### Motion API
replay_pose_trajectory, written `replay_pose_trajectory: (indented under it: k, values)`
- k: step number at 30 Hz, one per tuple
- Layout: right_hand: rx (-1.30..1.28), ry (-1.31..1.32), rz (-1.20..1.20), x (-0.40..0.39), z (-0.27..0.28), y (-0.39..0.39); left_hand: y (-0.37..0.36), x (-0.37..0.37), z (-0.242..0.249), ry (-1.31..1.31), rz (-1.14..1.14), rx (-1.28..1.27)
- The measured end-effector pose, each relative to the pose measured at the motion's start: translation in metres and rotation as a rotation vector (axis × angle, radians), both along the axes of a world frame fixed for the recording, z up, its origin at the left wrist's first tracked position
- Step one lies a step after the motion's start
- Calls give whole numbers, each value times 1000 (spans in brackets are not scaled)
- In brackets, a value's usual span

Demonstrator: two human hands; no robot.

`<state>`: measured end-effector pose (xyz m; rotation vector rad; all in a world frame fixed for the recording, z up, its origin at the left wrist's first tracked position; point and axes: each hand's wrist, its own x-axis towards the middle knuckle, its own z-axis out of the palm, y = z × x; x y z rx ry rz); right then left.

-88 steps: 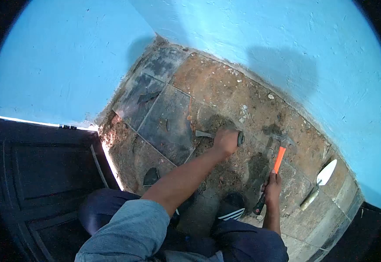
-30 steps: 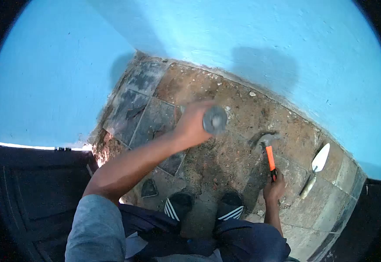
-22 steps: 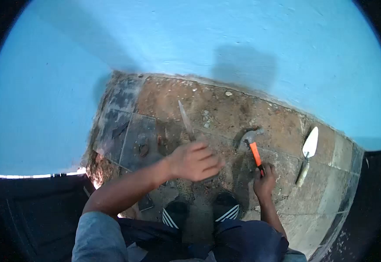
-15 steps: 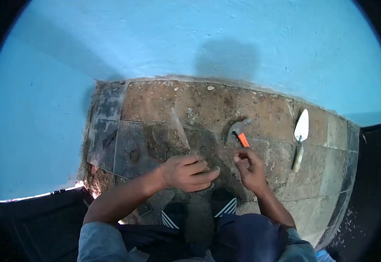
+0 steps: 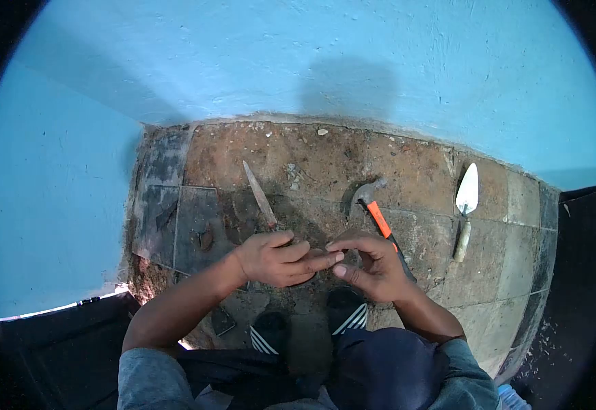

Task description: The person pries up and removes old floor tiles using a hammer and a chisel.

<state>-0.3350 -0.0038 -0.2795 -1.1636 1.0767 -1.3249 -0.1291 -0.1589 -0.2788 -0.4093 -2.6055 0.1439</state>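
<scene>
My left hand is closed around the lower end of a knife, its narrow, dirty blade pointing away from me; the palm hides the handle. Some fingers of that hand stretch to the right. At their tips is my right hand, its thumb and forefinger apart on either side of a left fingertip. I see no tool in the right hand. Beneath and beyond it, a claw hammer with an orange and black handle lies on the floor. A pointed trowel lies farther right.
The worn, dirty tile floor meets blue walls ahead and at left. A loose dark tile and crumbs of debris lie near the left corner. My sandalled feet are just below my hands. Dark panels stand at both sides.
My right hand has moved left and now meets the left fingertips. The knife, blurred before, has swung slightly left with my left hand. More of the hammer's handle shows.
</scene>
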Motion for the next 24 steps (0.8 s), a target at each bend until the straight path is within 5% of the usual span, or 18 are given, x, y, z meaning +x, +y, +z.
replay_pose_trajectory:
  k: [14,24]
  values:
    - [-133,382,-12,-1,10,-3,7,2,-6,-62,-6,50]
    - [-251,200,-214,6,-9,3,11,-5,5,-33,17,59]
